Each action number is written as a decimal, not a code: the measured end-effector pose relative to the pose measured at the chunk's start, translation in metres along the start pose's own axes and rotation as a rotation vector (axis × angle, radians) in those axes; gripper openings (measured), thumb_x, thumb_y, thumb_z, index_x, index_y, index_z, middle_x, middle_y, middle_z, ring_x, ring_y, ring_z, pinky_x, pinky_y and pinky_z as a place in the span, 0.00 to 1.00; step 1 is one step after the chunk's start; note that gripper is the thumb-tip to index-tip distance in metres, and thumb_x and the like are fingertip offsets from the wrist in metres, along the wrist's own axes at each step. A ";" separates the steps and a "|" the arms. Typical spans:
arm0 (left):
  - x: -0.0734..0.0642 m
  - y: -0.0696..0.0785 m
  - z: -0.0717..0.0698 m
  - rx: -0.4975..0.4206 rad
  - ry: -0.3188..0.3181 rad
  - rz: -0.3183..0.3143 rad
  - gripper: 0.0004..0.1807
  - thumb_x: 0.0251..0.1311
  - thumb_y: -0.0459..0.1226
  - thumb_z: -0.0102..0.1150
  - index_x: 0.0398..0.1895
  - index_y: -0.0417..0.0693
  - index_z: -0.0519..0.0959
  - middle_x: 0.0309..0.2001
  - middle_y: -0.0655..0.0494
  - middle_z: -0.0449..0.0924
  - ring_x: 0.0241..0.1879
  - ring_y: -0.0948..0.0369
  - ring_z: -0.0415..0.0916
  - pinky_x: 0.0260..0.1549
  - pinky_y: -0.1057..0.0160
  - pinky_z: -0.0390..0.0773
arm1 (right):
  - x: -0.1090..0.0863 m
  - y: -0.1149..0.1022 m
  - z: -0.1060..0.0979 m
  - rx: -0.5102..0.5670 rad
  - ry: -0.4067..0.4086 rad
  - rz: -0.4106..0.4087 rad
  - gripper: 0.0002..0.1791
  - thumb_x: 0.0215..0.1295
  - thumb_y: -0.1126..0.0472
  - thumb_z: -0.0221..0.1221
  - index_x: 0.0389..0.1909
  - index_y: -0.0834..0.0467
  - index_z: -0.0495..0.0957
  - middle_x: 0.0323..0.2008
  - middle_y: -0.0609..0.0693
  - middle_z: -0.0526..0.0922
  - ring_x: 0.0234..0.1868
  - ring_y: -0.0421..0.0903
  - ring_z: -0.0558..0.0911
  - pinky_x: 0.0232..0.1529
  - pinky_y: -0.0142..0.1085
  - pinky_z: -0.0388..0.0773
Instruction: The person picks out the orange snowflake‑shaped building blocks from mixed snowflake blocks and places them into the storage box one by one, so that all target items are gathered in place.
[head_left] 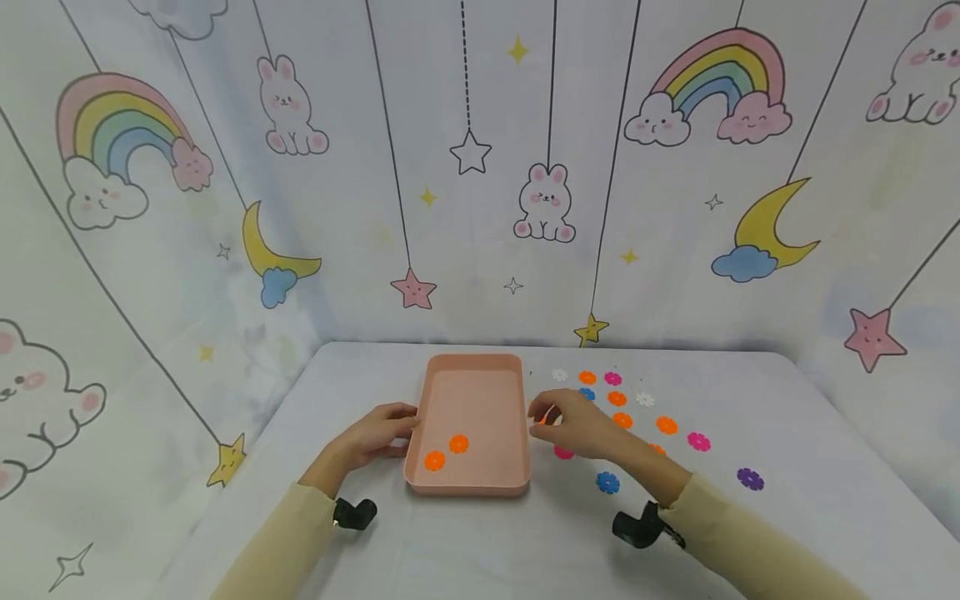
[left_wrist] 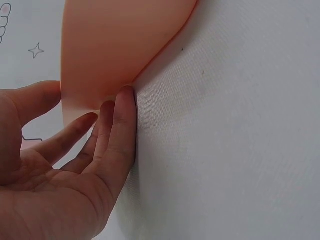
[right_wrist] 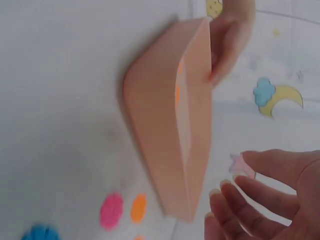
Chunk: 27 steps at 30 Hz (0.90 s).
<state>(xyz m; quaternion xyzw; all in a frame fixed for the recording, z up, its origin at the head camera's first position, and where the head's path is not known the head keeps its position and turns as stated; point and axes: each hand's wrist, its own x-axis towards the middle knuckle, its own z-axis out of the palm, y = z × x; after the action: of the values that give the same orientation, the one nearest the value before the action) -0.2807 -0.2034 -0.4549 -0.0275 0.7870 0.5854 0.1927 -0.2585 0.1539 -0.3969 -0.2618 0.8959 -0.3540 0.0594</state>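
A shallow pink tray (head_left: 480, 392) lies on the table with two orange flower-shaped pieces in it, one orange piece (head_left: 458, 444) just behind the other orange piece (head_left: 435, 461). At the tray's left side, my left hand (head_left: 381, 432) touches the outer wall. The left wrist view shows its thumb (left_wrist: 45, 97) at the rim and its extended fingers (left_wrist: 122, 120) low against the wall. My right hand (head_left: 577, 423) hovers just right of the tray, above scattered pieces. In the right wrist view, thumb and fingers (right_wrist: 250, 205) are apart with nothing visible between them.
Flower pieces lie scattered right of the tray: several orange, a pink one (head_left: 698, 442), a blue one (head_left: 608, 482), a purple one (head_left: 750, 479) and a white one (head_left: 645, 400). A patterned cloth (head_left: 472, 250) hangs behind the white table (head_left: 360, 367).
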 end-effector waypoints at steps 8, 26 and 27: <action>0.002 -0.002 -0.002 -0.026 -0.046 0.025 0.26 0.76 0.38 0.52 0.70 0.32 0.67 0.61 0.39 0.76 0.54 0.50 0.78 0.51 0.51 0.85 | -0.034 0.037 -0.051 -0.057 0.064 -0.014 0.10 0.68 0.59 0.66 0.47 0.58 0.83 0.42 0.45 0.84 0.43 0.44 0.81 0.44 0.34 0.82; 0.001 0.000 -0.003 -0.020 -0.041 0.016 0.27 0.76 0.40 0.53 0.70 0.32 0.67 0.61 0.39 0.76 0.55 0.49 0.78 0.51 0.52 0.85 | -0.073 0.122 -0.106 -0.184 0.122 0.142 0.14 0.67 0.61 0.66 0.49 0.66 0.81 0.40 0.52 0.84 0.41 0.49 0.81 0.38 0.31 0.83; 0.001 0.000 -0.003 -0.021 -0.044 0.016 0.27 0.76 0.40 0.53 0.70 0.32 0.67 0.62 0.38 0.75 0.56 0.48 0.78 0.51 0.52 0.85 | -0.074 0.126 -0.107 -0.179 0.119 0.151 0.15 0.67 0.61 0.66 0.49 0.67 0.81 0.40 0.52 0.84 0.41 0.49 0.81 0.38 0.31 0.83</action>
<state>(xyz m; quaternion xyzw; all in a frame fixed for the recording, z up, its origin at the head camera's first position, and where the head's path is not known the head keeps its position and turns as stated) -0.2824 -0.2062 -0.4548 -0.0105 0.7767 0.5954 0.2050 -0.2798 0.3329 -0.4072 -0.1765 0.9429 -0.2823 0.0087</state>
